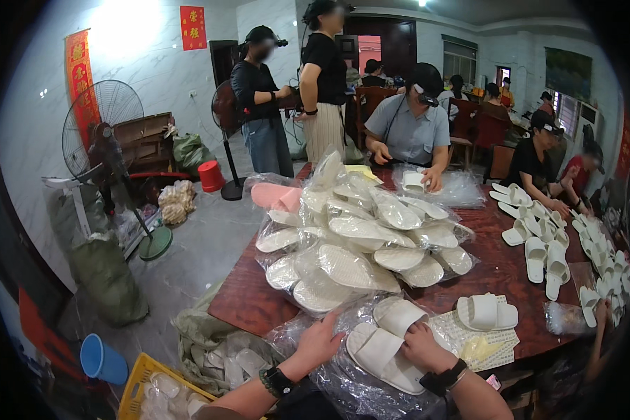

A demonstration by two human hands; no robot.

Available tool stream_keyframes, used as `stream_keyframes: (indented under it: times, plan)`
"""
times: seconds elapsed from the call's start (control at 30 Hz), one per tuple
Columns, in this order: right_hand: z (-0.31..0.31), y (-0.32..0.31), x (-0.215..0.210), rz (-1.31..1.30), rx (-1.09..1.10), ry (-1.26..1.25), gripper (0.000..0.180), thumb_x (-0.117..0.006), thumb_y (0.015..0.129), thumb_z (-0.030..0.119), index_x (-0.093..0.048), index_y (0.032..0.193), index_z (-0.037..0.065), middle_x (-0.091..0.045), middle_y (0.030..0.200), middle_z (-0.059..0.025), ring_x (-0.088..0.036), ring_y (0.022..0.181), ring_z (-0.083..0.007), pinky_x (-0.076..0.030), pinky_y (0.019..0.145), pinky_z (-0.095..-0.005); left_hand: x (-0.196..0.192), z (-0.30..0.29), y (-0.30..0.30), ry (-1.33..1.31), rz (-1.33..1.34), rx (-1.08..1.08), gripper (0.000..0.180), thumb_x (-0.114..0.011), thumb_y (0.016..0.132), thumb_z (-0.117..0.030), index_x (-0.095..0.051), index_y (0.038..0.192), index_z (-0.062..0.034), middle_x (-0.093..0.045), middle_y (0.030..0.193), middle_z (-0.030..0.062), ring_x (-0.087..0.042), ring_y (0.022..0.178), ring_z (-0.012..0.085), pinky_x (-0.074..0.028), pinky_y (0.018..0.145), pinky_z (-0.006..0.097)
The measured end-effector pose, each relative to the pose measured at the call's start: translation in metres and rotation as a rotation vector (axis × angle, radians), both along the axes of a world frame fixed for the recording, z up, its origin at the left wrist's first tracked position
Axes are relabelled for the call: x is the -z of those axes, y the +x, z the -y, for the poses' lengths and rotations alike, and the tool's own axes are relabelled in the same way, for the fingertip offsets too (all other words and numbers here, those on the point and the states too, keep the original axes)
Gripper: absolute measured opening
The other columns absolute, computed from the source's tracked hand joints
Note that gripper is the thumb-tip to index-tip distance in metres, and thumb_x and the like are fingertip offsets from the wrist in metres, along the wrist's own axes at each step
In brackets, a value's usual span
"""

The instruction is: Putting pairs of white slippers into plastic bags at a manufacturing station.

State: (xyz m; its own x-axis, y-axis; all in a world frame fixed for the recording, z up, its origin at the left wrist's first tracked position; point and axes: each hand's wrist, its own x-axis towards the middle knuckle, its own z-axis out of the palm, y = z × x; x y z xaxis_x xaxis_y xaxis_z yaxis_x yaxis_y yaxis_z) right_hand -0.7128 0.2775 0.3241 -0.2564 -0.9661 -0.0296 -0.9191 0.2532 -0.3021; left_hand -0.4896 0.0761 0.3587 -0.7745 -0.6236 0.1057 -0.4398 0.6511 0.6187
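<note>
White slippers (376, 352) (2, on clear plastic (339, 386)) beside left hand (320, 344), fingers apart, and partly under right hand (425, 346), grip unclear.

Before you lies a pair of slippers (380, 350), with a heap of bagged slippers (360, 234) behind it on the tabletop (495, 262), a sheet (505, 342) to its right, a crate (133, 385) to your left.

A matt, smooth, foam-like finish is shown by the straps of the loose slippers (383, 352), while dimpled soles are seen on the piled slippers (350, 267). The latter are wrapped in thin, glossy, crinkled clear plastic bags (328, 169). The table (245, 301) is surfaced in shiny, grained wood. Smooth plastic is seen in the bucket (103, 360), moulded plastic in the crate (129, 385), matt paper in the printed sheet (507, 344).
</note>
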Motion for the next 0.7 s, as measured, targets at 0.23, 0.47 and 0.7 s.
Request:
stream_keyframes:
  times: [0.23,0.47,0.7]
  plan:
    - [0.003,0.003,0.005,0.026,-0.008,-0.09,0.037,-0.061,0.09,0.032,-0.069,0.117,0.008,-0.056,0.133,-0.0178,-0.042,0.132,-0.0391,-0.034,0.11,-0.0551,0.059,0.013,-0.006,0.349,-0.547,-0.022,0.046,-0.072,0.087,-0.008,-0.059,0.132,-0.0084,-0.066,0.093,0.011,-0.066,0.079,0.0204,-0.053,0.07,0.032]
    - [0.001,0.001,0.003,0.055,0.002,-0.126,0.035,-0.06,0.092,0.029,-0.069,0.117,0.007,-0.055,0.134,-0.0165,-0.042,0.134,-0.0377,-0.033,0.111,-0.0554,0.006,0.001,-0.005,0.769,-0.481,-0.078,0.044,-0.068,0.095,-0.012,-0.056,0.136,-0.0032,-0.068,0.089,0.0013,-0.061,0.066,0.0072,-0.045,0.056,0.02]
    - [0.001,-0.003,0.004,0.059,-0.025,-0.134,0.035,-0.06,0.091,0.03,-0.07,0.114,0.005,-0.056,0.133,-0.0172,-0.042,0.134,-0.037,-0.031,0.112,-0.0545,-0.003,0.008,0.017,0.251,-0.362,-0.09,0.035,-0.06,0.087,0.002,-0.068,0.12,-0.0035,-0.068,0.094,0.0106,-0.067,0.077,0.0205,-0.05,0.065,0.031]
